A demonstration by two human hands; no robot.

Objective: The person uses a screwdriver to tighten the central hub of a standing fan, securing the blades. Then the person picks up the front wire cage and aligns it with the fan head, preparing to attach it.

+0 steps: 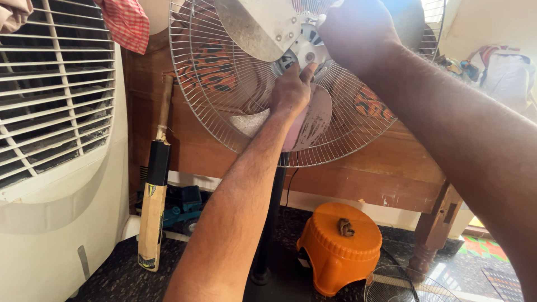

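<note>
Left hand (291, 92) reaches up to fan hub (306, 55), fingers together, tips pressing hub, palm over lower blade (313, 120). Right hand (355, 31) curled at hub's top right; grip hidden, cannot tell what it pinches. Fan's wire guard (207, 84) stands behind blades. Below: orange stool (338, 246) on floor. Cricket bat (154, 190) leans against wooden furniture; white cooler (56, 140) at left.

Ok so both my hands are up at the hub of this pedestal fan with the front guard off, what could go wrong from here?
The blades sit bare with no front cover, so the left hand and right hand at the hub could be nicked by a blade edge if it turns. Pushing on the head could tip the stand. The loose wire guard and orange stool on the floor are possible trip points.
</note>
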